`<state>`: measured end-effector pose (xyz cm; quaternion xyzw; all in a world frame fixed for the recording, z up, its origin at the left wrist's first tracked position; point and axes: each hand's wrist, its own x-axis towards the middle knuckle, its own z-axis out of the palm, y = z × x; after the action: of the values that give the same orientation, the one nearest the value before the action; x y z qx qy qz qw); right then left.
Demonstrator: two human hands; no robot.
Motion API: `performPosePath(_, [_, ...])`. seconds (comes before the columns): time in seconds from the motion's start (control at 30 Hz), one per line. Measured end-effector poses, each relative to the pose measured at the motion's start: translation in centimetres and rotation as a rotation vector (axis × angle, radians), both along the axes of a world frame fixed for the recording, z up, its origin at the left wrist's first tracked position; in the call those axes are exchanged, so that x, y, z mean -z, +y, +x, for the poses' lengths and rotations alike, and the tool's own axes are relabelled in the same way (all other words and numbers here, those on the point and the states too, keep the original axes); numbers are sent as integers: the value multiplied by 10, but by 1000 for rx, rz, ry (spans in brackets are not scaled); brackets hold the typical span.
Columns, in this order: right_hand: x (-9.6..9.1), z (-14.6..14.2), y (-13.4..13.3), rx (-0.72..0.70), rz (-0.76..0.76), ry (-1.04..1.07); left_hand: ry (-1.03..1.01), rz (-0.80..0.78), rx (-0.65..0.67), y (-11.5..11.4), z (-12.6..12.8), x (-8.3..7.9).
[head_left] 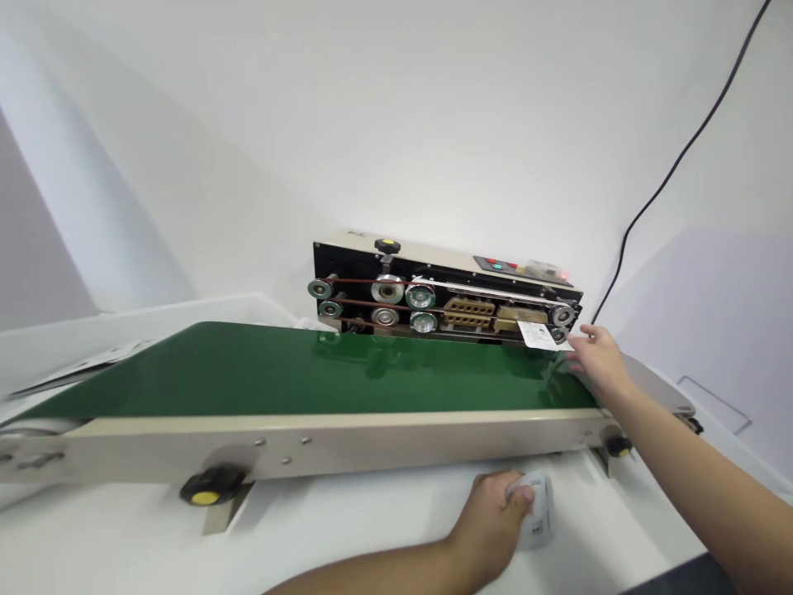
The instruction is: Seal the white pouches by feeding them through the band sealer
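My left hand (492, 525) is closed on a small whitish pouch (538, 508) with dark print, its thumb pressed over the front. It is held low, in front of the conveyor. A white printed pouch (536, 335) sits at the right part of the band sealer (446, 289), its upper edge at the rollers and its lower part over the green conveyor belt (297, 372). Just right of that pouch, my right hand (598, 359) is open with fingers apart, a small gap between its fingertips and the pouch.
A beige rail (372, 446) runs along the belt's front, with a black knob (211, 486) below it at left and another black knob (619, 446) at right. A black cable (681, 149) hangs down the wall behind. At far left lie flat printed sheets (87, 364).
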<state>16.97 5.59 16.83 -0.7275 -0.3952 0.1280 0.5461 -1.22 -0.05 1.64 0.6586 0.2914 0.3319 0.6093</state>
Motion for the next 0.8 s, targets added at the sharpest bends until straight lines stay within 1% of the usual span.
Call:
performPosePath(0.07, [7, -9, -33, 45, 171, -388, -3, -14, -2, 0, 0, -1])
performPosePath(0.1, [14, -15, -53, 37, 283, -555, -2, -12, -1, 0, -1, -1])
performPosePath(0.13, [24, -21, -73, 13, 382, -691, 2, -6, -3, 0, -1, -1])
performPosePath(0.17, [36, -27, -92, -36, 419, -813, 3, 1, -7, 0, -1, 0])
performPosePath(0.2, [51, -33, -109, -75, 444, -876, -1, 13, -6, 0, 0, 0])
performPosePath(0.23, [68, -38, -124, -96, 451, -869, -10, 23, -5, 0, 0, 0])
performPosePath(0.27, [86, -43, -134, -95, 391, -790, -18, 34, -5, 0, 0, 1])
performPosePath(0.3, [104, -48, -142, -66, 299, -672, -23, 42, -8, 0, 0, 1])
performPosePath(0.37, [138, -56, -147, -8, 113, -412, -23, 55, -15, 0, 1, 1])
performPosePath(0.4, [151, -59, -147, 10, 46, -307, -21, 59, -22, 0, 1, 1])
performPosePath(0.47, [172, -64, -145, 16, -13, -186, -22, 54, -35, 0, 0, 0])
performPosePath(0.53, [184, -65, -141, 16, -19, -125, -21, 39, -44, -1, 0, -1])
performPosePath(0.63, [192, -65, -137, 31, -36, -14, -11, 34, -47, -2, -1, -2])
performPosePath(0.73, [194, -65, -133, 30, -42, 11, -21, 48, -52, -2, 0, -1])
performPosePath(0.8, [191, -65, -131, 28, -43, 7, -13, 52, -71, 0, 0, 0])
